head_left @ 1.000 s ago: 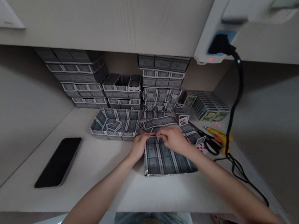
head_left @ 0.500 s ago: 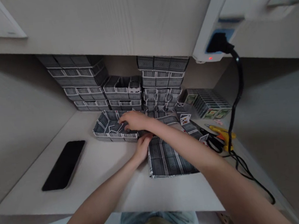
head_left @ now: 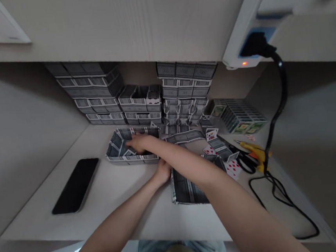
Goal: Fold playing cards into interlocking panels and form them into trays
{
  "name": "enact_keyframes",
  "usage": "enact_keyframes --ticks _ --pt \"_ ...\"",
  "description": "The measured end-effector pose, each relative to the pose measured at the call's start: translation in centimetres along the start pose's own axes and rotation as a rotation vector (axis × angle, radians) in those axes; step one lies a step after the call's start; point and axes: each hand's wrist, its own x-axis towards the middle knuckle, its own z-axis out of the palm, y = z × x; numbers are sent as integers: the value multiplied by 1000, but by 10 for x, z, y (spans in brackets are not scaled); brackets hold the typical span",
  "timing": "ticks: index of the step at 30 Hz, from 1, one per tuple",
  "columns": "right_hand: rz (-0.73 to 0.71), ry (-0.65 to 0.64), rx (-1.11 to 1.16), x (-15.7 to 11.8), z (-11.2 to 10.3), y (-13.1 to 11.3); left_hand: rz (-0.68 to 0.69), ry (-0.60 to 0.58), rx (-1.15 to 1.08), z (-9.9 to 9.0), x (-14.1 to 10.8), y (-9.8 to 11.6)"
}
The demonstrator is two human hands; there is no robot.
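A long open tray made of folded playing cards (head_left: 134, 158) stands in front of the stacked card boxes, with loose cards (head_left: 123, 147) in it. My right hand (head_left: 138, 143) reaches down inside this tray, fingers curved and apart over the loose cards; the tray wall partly hides them. My left hand (head_left: 163, 172) rests against the left edge of a second folded-card box (head_left: 188, 187), its fingers mostly behind my right forearm. That forearm crosses over the second box and covers much of it.
Stacked card boxes (head_left: 93, 91) line the back, with another tall stack (head_left: 186, 89) right of centre. A black phone (head_left: 76, 185) lies left. At right are clear cases of cards (head_left: 240, 113), loose cards (head_left: 233, 168), scissors (head_left: 246, 162), a yellow-handled tool (head_left: 254, 153) and a hanging black cable (head_left: 276, 116).
My right hand has gone lower and deeper into the tray. My left hand stays at the second box's edge. The camera view has shifted slightly, showing more red-pipped cards at right.
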Motion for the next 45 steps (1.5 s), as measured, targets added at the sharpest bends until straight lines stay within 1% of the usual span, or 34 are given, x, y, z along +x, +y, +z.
enact_keyframes --ticks 2,4,6,8,11,13,16,17,18,20,22,23,24,27,29,31,33,34,36,38,40,42,43,44,45 --pt "-31 -1 -16 -2 -2 2 33 30 8 0 -2 2" --pt "-92 -5 1 -5 -4 3 57 51 21 1 -1 1" --pt "-163 5 40 -7 -5 5 53 42 37 0 1 -3" --pt "-220 52 81 -11 -6 9 37 6 59 -1 3 -7" --pt "-226 199 140 -19 -14 21 51 -56 94 -2 5 -11" --pt "-189 338 205 -30 -26 32 66 -65 122 -3 4 -9" --pt "-171 542 294 -60 -50 49 41 -50 149 -3 1 -3" --pt "-149 596 318 -74 -57 53 35 -47 146 -3 0 -1" --pt "-137 610 346 -90 -63 57 33 -49 138 -3 -1 0" --pt "-142 594 406 -123 -69 61 28 -56 123 -3 -1 1" --pt "-126 584 463 -155 -67 63 22 -60 129 -3 0 1" --pt "-116 553 484 -169 -63 64 30 -53 139 -2 -1 1" --pt "-103 494 499 -181 -58 64 52 -31 153 -2 -1 2" --pt "-52 303 508 -208 -38 65 186 88 213 -2 -8 6" --pt "-43 195 532 -219 -25 66 290 129 265 -6 -15 12" --pt "-59 134 628 -227 -14 67 420 152 341 -12 -21 21" --pt "-70 139 785 -233 -5 68 543 193 494 -18 -25 31" --pt "-63 165 866 -236 -1 69 573 228 584 -21 -26 37" --pt "-5 287 993 -240 7 72 555 304 757 -24 -24 45" --pt "105 496 1042 -242 17 77 487 367 912 -25 -21 50" --pt "236 722 987 -241 30 83 427 401 1054 -24 -20 49" --pt "356 968 887 -239 44 90 372 377 1221 -22 -21 47" --pt "399 1063 834 -238 52 93 338 346 1317 -20 -23 46" --pt "431 1127 799 -237 59 96 295 313 1414 -18 -25 45" --pt "450 1152 779 -236 66 98 242 283 1504 -15 -28 45"
